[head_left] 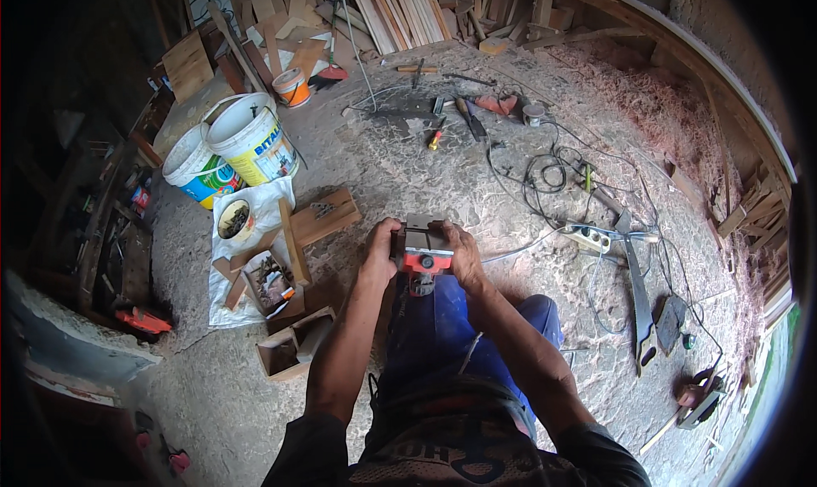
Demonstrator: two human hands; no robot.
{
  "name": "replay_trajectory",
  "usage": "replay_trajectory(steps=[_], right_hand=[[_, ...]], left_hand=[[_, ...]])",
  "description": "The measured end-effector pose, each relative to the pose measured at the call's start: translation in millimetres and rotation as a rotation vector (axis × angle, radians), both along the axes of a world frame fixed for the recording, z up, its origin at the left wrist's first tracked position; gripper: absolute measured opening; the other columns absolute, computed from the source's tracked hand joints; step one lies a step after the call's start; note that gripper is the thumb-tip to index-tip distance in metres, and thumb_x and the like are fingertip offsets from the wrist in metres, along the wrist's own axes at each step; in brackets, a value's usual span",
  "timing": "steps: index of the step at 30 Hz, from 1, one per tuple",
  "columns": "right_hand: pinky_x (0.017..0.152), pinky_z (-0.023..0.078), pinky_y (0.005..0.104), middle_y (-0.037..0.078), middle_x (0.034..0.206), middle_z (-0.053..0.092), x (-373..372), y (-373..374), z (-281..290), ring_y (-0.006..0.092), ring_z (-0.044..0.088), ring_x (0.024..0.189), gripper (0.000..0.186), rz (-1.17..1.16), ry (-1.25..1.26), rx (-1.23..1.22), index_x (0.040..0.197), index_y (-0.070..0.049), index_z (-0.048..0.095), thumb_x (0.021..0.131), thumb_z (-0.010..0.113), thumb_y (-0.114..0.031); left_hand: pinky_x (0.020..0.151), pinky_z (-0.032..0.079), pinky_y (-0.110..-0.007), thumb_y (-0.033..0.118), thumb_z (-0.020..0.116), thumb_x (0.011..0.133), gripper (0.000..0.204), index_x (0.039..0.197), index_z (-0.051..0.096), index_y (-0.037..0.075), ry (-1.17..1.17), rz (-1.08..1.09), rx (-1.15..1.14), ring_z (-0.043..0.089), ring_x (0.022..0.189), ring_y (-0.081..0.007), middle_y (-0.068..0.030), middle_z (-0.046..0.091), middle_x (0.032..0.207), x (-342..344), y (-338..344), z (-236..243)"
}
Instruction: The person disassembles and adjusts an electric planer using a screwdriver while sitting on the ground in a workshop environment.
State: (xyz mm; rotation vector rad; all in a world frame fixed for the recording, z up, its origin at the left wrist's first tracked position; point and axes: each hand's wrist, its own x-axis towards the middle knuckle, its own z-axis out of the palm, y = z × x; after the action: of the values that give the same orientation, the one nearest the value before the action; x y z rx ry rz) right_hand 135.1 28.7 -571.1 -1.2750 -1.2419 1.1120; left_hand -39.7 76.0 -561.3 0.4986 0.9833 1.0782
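Note:
Between both hands, above my blue trousers, is a red and grey power tool [427, 260] with a flat metal plate on its upper side; it looks like an electric planer. My left hand [382, 245] is closed on its left side, the thumb near the plate. On the opposite side my right hand [462, 254] grips it too. Left of my left hand lies a wooden board [328, 218] with small metal pieces on it. A wood strip [295, 242] crosses a white sheet [223, 304] there, beside a box of small hardware [269, 283].
Two large buckets [254, 138] stand at left, with a small orange bucket [292, 88] behind. On the right lie a handsaw [640, 296], a power strip [589, 239], tangled cables [549, 174] and another power tool [701, 398]. Shavings [655, 104] and timber [400, 15] line the back.

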Motion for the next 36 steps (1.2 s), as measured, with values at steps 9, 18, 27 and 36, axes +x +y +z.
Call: replay_trajectory(steps=[9, 18, 27, 36], right_hand=[[0.1, 0.046, 0.0384, 0.016, 0.08, 0.069, 56.6, -32.8, 98.8, 0.0251, 0.067, 0.083, 0.06, 0.522, 0.36, 0.266, 0.107, 0.005, 0.068, 0.103, 0.039, -0.047], [0.072, 0.05, 0.0257, 0.006, 0.09, 0.07, 17.3, 17.1, -1.3, 0.0107, 0.061, 0.079, 0.017, -0.069, 0.287, -0.098, 0.102, -0.001, 0.066, 0.095, 0.057, -0.013], [0.065, 0.044, 0.0235, -0.001, 0.08, 0.065, -10.1, 6.0, 5.5, 0.0061, 0.053, 0.072, 0.015, -0.115, 0.343, -0.05, 0.091, -0.003, 0.069, 0.093, 0.06, -0.016], [0.072, 0.048, 0.0287, 0.004, 0.078, 0.066, -5.5, 16.0, 0.1, 0.0111, 0.057, 0.074, 0.02, -0.158, 0.122, -0.082, 0.09, -0.001, 0.067, 0.086, 0.056, -0.016]], left_hand=[[0.064, 0.051, -0.035, 0.023, 0.062, 0.079, 0.011, 0.078, 0.059, 0.013, -0.039, 0.097, 0.014, 0.057, 0.066, -0.0173, -0.0022, 0.059, 0.074, -6.9, 10.2, -26.4], [0.075, 0.053, -0.04, 0.026, 0.066, 0.079, 0.02, 0.09, 0.06, 0.011, -0.077, 0.046, -0.011, 0.064, 0.082, -0.0223, -0.0062, 0.063, 0.086, -12.1, 2.3, -19.2], [0.072, 0.054, -0.039, 0.027, 0.064, 0.08, 0.018, 0.091, 0.061, 0.012, -0.097, 0.13, -0.014, 0.065, 0.08, -0.0218, -0.0054, 0.064, 0.085, -21.7, -7.0, -21.3], [0.066, 0.053, -0.035, 0.027, 0.058, 0.083, 0.016, 0.081, 0.061, 0.012, -0.099, 0.175, -0.048, 0.062, 0.068, -0.0195, -0.0036, 0.063, 0.073, -8.8, -9.4, -5.1]])
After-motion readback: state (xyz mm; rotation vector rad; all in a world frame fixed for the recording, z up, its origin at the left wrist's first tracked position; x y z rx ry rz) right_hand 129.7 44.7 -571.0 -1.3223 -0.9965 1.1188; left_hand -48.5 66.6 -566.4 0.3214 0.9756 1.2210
